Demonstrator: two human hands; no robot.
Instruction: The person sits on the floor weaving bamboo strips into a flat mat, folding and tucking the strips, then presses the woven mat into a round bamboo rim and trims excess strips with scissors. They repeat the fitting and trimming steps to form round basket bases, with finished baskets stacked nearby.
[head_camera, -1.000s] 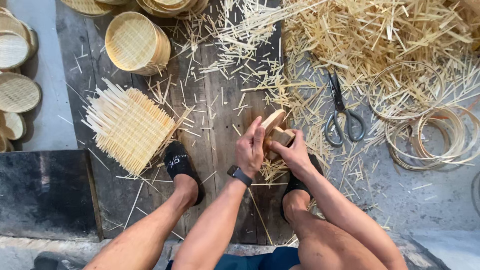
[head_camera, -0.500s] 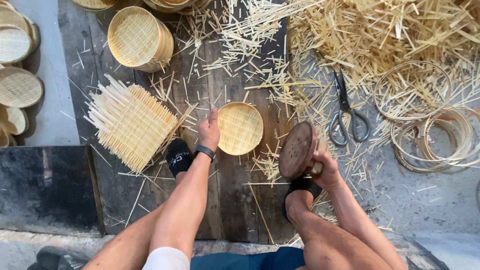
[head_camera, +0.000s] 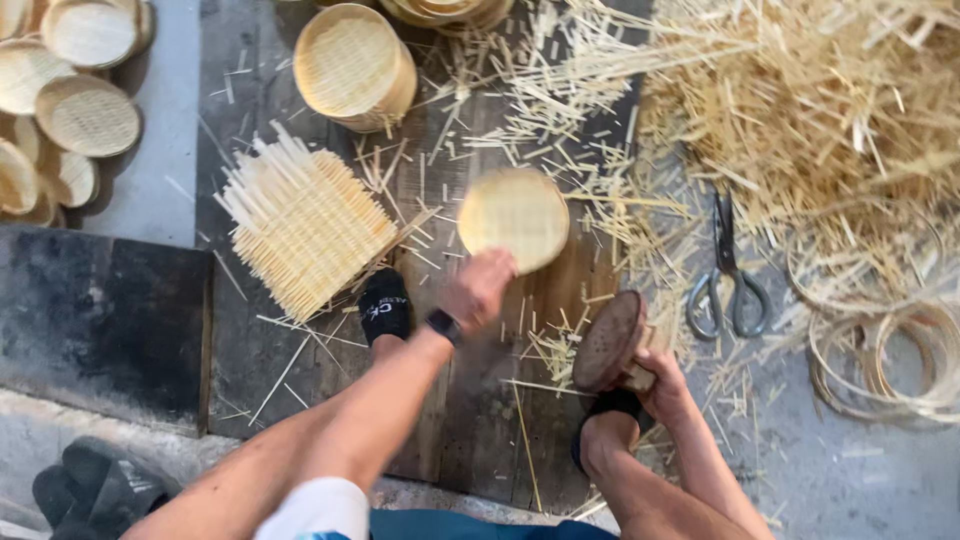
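My left hand (head_camera: 478, 288) grips the near edge of a small round woven bamboo tray (head_camera: 513, 218), held out over the dark wooden board (head_camera: 470, 400); the tray is blurred. My right hand (head_camera: 655, 380) holds a dark round wooden mould (head_camera: 606, 340) tilted on edge, low by my right foot. A black watch sits on my left wrist. A square stack of woven bamboo mats (head_camera: 305, 228) with loose stick ends lies left of my left foot.
A stack of finished round trays (head_camera: 352, 65) stands at the top, more trays (head_camera: 70, 110) lie at the far left. Scissors (head_camera: 728, 272) rest on the right beside a heap of bamboo strips (head_camera: 820, 120) and bamboo hoops (head_camera: 890, 350). Slivers litter the board.
My hands parted: the left carried the woven tray forward and to the left, away from the mould, which stays low in the right hand.
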